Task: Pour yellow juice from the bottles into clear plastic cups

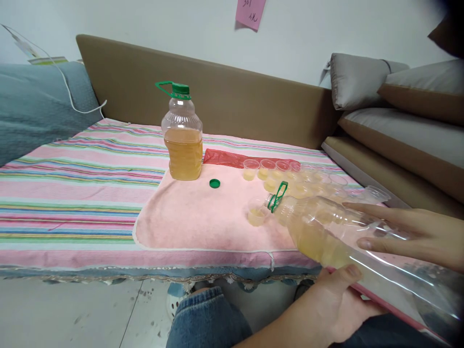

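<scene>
I hold a large clear plastic bottle point(337, 232) of yellow liquid, tilted on its side, its open mouth over a small clear cup point(256, 215) on the pink towel point(195, 212). My left hand point(340, 304) supports the bottle from below, thumb on its side. My right hand point(409, 232) rests on top of it, fingers stretched along it. A green handle ring point(277, 195) hangs at the bottle's neck. A loose green cap point(214, 183) lies on the towel.
A second capped bottle point(182, 137) of yellow liquid stands upright at the towel's far edge. Several small cups point(290, 174) with yellow liquid sit by a red bag point(224, 158). Striped cloth point(72, 188) covers the bed; cushions point(398, 92) are stacked at right.
</scene>
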